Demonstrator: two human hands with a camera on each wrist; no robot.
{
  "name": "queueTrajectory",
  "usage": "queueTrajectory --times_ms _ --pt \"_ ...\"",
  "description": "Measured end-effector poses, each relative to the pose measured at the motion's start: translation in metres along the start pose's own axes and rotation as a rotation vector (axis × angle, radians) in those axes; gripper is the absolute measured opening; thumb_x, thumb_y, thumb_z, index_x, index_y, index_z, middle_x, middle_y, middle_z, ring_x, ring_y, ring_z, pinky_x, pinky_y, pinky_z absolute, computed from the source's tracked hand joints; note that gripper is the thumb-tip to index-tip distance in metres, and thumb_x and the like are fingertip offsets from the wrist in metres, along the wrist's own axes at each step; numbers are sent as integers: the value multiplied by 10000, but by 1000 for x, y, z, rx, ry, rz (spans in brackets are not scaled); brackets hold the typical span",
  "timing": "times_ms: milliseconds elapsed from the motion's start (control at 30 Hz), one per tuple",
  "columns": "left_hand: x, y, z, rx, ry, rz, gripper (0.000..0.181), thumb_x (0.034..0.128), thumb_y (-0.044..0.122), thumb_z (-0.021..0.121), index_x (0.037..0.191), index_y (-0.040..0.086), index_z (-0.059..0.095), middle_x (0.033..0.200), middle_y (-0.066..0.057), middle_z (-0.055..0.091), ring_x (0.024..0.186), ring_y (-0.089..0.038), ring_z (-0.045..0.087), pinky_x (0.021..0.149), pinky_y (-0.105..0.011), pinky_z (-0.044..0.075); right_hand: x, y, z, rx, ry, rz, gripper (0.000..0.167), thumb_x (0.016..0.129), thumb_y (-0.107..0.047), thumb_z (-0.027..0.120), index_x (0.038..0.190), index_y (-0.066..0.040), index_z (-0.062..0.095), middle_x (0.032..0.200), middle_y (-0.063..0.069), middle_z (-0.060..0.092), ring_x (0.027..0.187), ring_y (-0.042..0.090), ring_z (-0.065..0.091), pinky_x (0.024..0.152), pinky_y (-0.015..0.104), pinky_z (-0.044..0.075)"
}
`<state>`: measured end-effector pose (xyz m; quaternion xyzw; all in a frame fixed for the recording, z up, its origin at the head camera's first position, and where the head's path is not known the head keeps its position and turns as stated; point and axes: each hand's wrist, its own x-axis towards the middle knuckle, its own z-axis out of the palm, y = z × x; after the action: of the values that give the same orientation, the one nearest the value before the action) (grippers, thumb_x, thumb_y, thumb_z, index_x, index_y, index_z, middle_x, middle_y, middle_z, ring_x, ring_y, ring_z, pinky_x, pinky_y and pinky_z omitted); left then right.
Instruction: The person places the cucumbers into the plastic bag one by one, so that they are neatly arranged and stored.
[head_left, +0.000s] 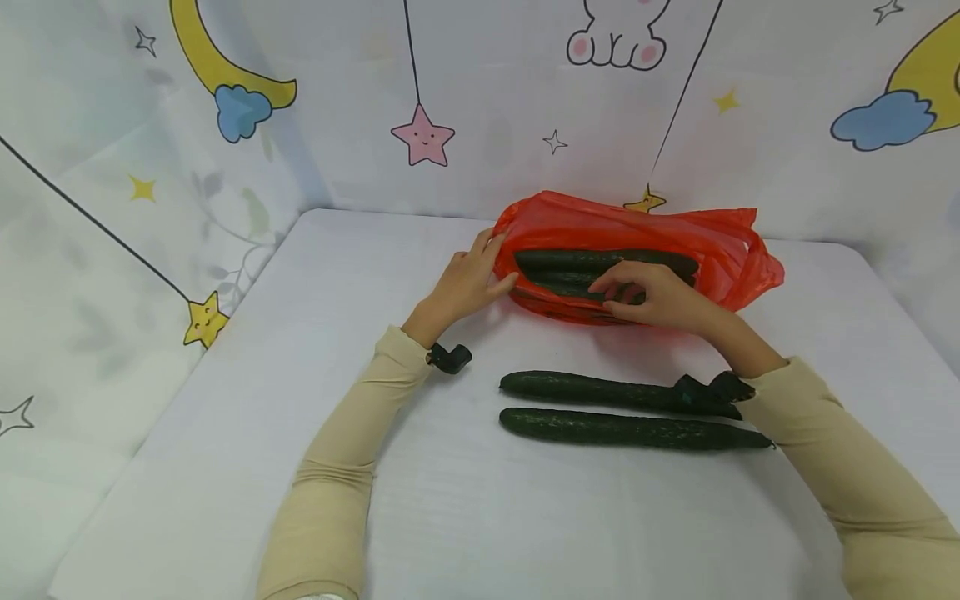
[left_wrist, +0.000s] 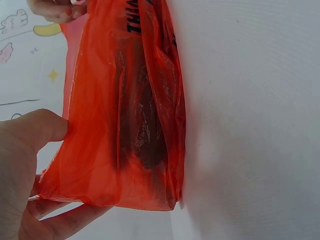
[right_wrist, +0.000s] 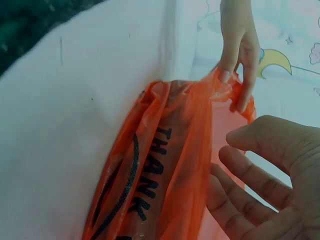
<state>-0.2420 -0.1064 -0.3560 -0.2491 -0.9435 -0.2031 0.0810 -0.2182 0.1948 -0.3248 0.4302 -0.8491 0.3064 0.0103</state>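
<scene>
Several stiff-looking cucumbers (head_left: 570,261), three o'clock from left fingers (left_wrist: 75,221) seemingly pinching a bag (head_left: 622,225), should suit mid-length holds; right fingers (right_wrist: 255,175) parted.

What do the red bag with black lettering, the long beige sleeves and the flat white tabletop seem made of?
Red bag with black lettering: glossy thin plastic film, as its contents show through and it crinkles.
Long beige sleeves: probably matte, soft fabric; they bunch into folds.
Flat white tabletop: perhaps plastic-like, given its faint sheen; cloth remains possible.
</scene>
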Motion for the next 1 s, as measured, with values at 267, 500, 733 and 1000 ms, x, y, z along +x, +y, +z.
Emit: queueTrajectory --times_ms 267,500,733,1000 --pt "0 1 0 7 3 0 670 977 357 552 1492 6 305 1519 -162 297 1244 -308 500 1059 -487 377 -10 -3 7 -32 -29 -5 273 822 35 729 1073 -72 712 1021 20 677 864 136 568 702 259 520" --pt "0 0 2 1 0 1 675 975 358 557 1489 -1 307 1517 -168 299 1257 -307 492 1062 -489 377 -18 -6 13 33 -97 -18 289 810 59 722 1077 -52 710 993 49 679 823 111 576 695 246 527" --pt "-1 0 1 -1 0 -3 673 973 352 560 1488 -2 309 1516 -169 298 1247 -309 494 1059 -487 378 -23 -6 16 131 -244 -15 245 852 9 703 1091 -46 699 991 70 678 813 96 577 663 239 529" --pt "0 -1 1 -6 -5 -4 677 970 353 564 1491 3 308 1524 -163 293 1262 -299 486 1070 -483 370 -28 -8 17 167 -363 -21 239 908 2 636 1142 -32 669 1035 75 682 864 148 601 736 242 536"
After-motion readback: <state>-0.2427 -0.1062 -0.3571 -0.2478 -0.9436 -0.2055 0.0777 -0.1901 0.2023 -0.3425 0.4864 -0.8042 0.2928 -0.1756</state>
